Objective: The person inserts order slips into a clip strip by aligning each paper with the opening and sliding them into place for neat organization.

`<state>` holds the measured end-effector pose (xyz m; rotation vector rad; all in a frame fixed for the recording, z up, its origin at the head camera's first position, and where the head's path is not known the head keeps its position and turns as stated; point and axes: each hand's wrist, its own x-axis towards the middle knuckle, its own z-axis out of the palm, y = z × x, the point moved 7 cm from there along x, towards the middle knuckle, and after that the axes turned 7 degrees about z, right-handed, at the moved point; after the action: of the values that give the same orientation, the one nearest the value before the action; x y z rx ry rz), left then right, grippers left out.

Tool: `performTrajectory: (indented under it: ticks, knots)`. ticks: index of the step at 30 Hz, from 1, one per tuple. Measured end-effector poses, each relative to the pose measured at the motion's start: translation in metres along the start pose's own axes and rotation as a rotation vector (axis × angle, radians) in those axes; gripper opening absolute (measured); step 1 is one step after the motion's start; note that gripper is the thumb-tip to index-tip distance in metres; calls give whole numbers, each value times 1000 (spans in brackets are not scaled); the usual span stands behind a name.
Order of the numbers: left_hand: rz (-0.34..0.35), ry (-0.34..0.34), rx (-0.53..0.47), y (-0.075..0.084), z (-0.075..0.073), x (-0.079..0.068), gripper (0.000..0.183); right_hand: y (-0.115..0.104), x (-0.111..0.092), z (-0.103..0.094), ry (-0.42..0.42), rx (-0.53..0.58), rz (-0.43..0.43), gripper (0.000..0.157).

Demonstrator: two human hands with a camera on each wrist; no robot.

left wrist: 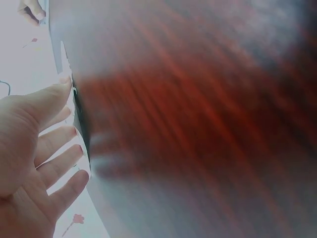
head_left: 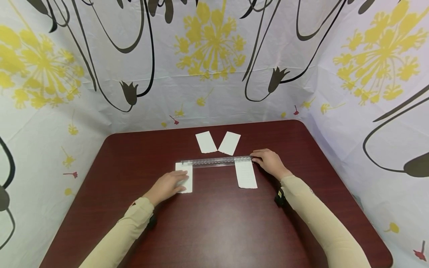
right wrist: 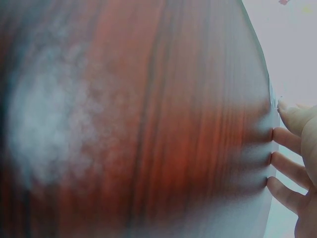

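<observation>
A clear plastic ruler [head_left: 214, 161] lies across the tops of two white paper pieces. My left hand [head_left: 169, 185] rests on the left paper piece [head_left: 189, 182], fingers straight and a little spread, just below the ruler's left end. The left wrist view shows that hand [left wrist: 44, 134] with its fingertips along the paper's edge. At the ruler's right end, my right hand [head_left: 269, 162] pinches the tip between thumb and finger, beside the right paper piece [head_left: 246, 175]. In the right wrist view the other fingertips of this hand [right wrist: 299, 148] touch the table.
Two more white paper pieces, one at the left [head_left: 206, 142] and one at the right [head_left: 229, 143], lie behind the ruler with their near corners close together. The dark red wooden table [head_left: 214, 223] has rounded corners. A patterned white cloth [head_left: 214, 100] surrounds it at the back and sides.
</observation>
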<state>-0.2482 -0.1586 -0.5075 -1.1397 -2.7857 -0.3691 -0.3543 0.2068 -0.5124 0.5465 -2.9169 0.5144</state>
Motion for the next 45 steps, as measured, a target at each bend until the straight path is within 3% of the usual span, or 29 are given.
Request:
performTrajectory:
  ticks: [5, 12, 20, 45]
  knots:
    - [-8, -7, -2, 0, 2, 0, 45, 0, -1, 0, 1, 4, 3, 31]
    - [32, 33, 24, 3, 0, 0, 43, 0, -1, 0, 2, 18, 6, 30]
    - [-12, -30, -1, 1, 4, 1, 46, 2, -1, 0, 6, 14, 7, 31]
    - [-29, -33, -5, 9, 10, 11, 47, 3, 1, 2, 4, 13, 5, 31]
